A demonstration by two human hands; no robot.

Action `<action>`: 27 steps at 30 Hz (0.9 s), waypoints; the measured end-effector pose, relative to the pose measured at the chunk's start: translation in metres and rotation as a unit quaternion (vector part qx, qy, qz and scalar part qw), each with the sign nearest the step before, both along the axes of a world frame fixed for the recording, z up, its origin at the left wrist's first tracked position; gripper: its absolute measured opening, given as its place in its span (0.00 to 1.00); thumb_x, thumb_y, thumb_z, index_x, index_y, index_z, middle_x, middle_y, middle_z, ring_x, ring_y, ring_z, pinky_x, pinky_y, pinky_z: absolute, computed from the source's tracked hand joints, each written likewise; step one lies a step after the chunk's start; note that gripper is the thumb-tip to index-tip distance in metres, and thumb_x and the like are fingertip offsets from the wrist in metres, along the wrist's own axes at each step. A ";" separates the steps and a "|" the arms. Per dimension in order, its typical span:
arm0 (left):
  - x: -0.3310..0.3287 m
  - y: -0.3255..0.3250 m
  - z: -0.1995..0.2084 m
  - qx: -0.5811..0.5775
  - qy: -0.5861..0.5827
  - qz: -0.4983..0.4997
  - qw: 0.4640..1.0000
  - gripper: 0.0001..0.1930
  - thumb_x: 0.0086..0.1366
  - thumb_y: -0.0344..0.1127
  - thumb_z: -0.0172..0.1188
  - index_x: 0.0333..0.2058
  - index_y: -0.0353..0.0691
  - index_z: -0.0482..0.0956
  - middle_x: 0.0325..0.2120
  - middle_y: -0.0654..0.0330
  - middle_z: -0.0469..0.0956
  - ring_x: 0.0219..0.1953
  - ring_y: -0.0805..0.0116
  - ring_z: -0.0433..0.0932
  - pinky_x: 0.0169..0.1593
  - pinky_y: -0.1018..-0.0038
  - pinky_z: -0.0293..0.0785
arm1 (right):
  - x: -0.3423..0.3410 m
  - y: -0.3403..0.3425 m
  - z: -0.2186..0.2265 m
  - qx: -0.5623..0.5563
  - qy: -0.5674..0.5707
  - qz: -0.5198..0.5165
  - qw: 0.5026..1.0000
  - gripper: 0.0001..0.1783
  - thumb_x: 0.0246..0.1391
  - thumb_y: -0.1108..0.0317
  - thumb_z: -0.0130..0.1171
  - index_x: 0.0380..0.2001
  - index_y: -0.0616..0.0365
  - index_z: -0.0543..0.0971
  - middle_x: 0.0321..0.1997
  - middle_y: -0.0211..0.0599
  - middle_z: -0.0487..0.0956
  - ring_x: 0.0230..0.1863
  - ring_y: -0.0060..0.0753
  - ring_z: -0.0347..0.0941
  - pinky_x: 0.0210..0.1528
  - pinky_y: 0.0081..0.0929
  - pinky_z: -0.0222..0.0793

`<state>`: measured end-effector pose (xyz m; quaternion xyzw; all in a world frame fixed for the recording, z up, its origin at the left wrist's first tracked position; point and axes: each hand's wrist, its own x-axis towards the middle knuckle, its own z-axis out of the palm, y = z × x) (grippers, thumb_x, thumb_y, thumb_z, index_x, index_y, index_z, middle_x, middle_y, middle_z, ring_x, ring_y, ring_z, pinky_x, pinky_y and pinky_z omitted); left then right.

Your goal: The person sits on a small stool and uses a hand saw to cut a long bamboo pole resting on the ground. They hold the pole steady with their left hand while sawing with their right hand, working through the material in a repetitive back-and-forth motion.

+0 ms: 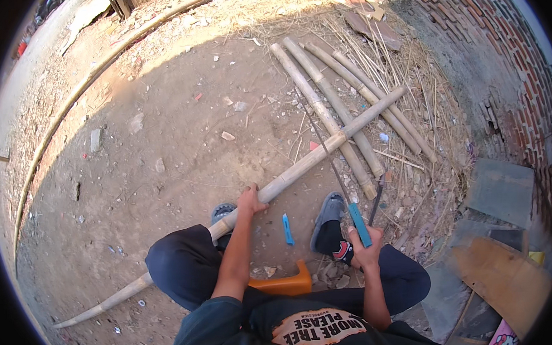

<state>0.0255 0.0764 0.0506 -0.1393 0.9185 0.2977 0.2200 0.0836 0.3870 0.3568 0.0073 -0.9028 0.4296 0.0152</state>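
A long bamboo pole point(295, 173) lies slantwise before me, running from under my left knee up to the right. My left hand point(250, 201) is closed round it, pressing from above near my left foot. In my right hand point(367, 249) is a handsaw point(358, 224), gripped by its teal handle. Its long thin blade points away from me and crosses the pole; whether the teeth touch the bamboo I cannot tell. Beyond the blade, the pole's far end rests across several shorter bamboo pieces point(338, 100) on the ground.
A light-blue cutter-like tool point(288, 229) lies between my feet. Behind it is an orange plastic stool point(288, 283). Dry straw point(434, 102) and a brick wall point(500, 42) border the right, with flat boards point(498, 192) below. A long curved bamboo pole point(67, 115) runs along the left.
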 end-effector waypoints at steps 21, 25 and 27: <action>-0.017 -0.051 -0.016 0.133 -0.170 -0.134 0.967 0.26 0.37 0.40 0.72 0.40 0.38 0.88 0.40 0.46 0.86 0.43 0.56 0.86 0.47 0.65 0.82 | 0.044 0.011 -0.013 -0.031 -0.026 0.035 0.999 0.14 0.54 0.71 0.66 0.19 0.65 0.76 0.11 0.36 0.65 0.13 0.22 0.63 0.19 0.29 0.57; -0.001 -0.033 -0.015 0.100 -0.147 -0.110 0.978 0.28 0.36 0.40 0.73 0.41 0.38 0.88 0.41 0.46 0.86 0.44 0.54 0.86 0.48 0.63 0.82 | 0.042 0.010 -0.021 -0.041 -0.034 0.051 0.997 0.13 0.54 0.71 0.66 0.20 0.65 0.77 0.11 0.37 0.65 0.13 0.24 0.65 0.19 0.30 0.58; 0.009 -0.010 -0.018 0.056 -0.097 -0.101 0.989 0.28 0.35 0.39 0.73 0.41 0.38 0.88 0.41 0.46 0.87 0.44 0.54 0.86 0.49 0.63 0.82 | 0.044 0.010 -0.022 -0.019 -0.055 0.060 0.996 0.13 0.55 0.71 0.66 0.20 0.65 0.77 0.11 0.37 0.65 0.12 0.25 0.65 0.19 0.30 0.59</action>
